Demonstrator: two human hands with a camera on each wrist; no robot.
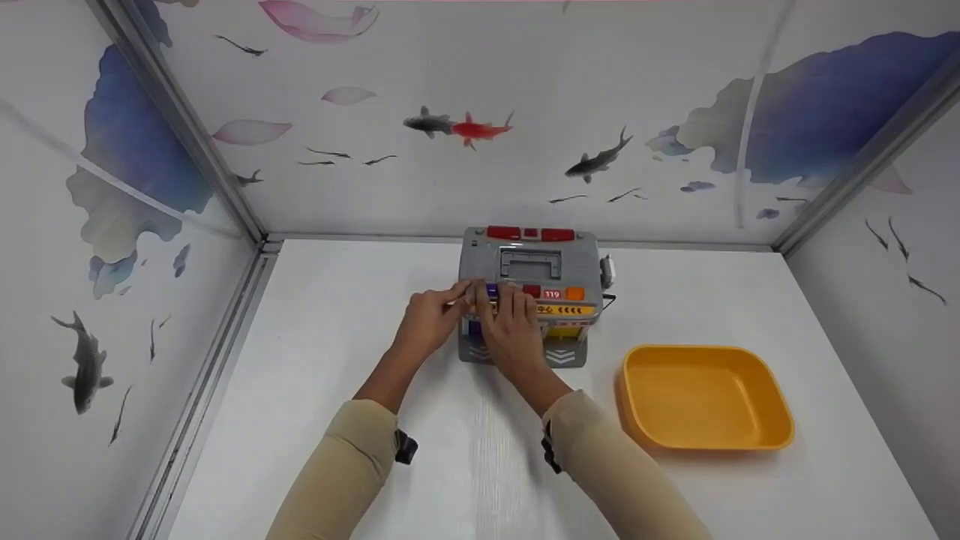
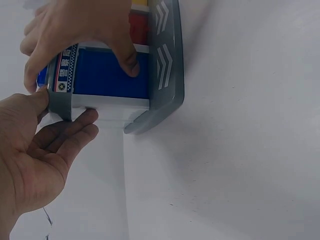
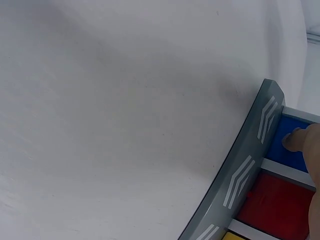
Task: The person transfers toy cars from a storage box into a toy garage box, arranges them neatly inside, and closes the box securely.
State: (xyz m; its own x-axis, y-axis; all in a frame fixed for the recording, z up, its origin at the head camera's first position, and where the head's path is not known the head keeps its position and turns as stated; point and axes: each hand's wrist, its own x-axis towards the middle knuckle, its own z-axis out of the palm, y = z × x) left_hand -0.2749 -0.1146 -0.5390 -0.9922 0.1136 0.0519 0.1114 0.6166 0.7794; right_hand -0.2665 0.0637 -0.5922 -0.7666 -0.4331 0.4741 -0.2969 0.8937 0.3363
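Observation:
A grey toy rescue station (image 1: 581, 262) with red roof lights and a recessed roof handle stands against the back wall. My left hand (image 1: 431, 324) pinches the front left corner of its roof, thumb above and fingertips underneath. Beside it, my right hand (image 1: 513, 336) grips the front roof edge with its fingers over the top. Its thumb rests on the blue door (image 2: 110, 75), which is closed. In the right wrist view a red door (image 3: 277, 205) sits beside the blue one, and only a corner of the yellow door (image 3: 232, 236) shows.
A yellow-orange tub (image 1: 701, 401) stands on the white table (image 1: 315, 465) to the right of the station. Printed panels with fish and leaves enclose the table at the back and both sides. A small grey part (image 1: 607, 271) sticks out from the station's right side.

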